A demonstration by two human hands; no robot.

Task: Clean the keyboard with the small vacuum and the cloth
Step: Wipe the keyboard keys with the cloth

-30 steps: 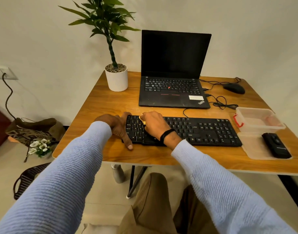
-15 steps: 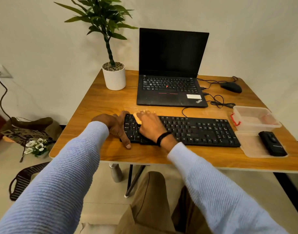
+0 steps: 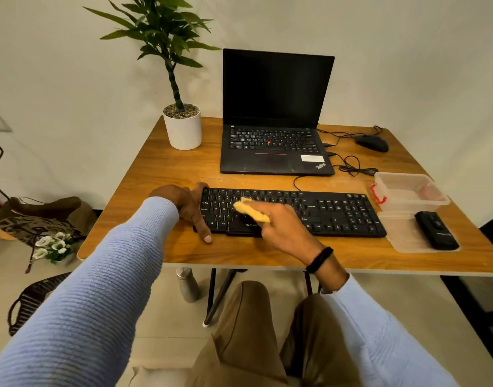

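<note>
A black keyboard point(image 3: 334, 212) lies across the wooden table point(image 3: 161, 174) in front of me. My left hand point(image 3: 189, 208) grips its left end, thumb down on the table at the near corner. My right hand point(image 3: 281, 227) holds a small yellow cloth point(image 3: 250, 211) bunched in its fingers over the keys left of the middle. The small black vacuum point(image 3: 436, 230) lies on a clear plastic lid point(image 3: 401, 233) at the right end of the keyboard, away from both hands.
An open black laptop point(image 3: 273, 152) stands behind the keyboard, with a potted plant point(image 3: 182, 127) to its left. A black mouse point(image 3: 372, 143) and coiled cables point(image 3: 351, 166) lie at the back right. A clear plastic box point(image 3: 410, 191) sits right of the keyboard.
My right hand has swept the cloth from the keyboard's left end toward the right and turned, so the cloth now shows. My left hand keeps its hold on the left end.
</note>
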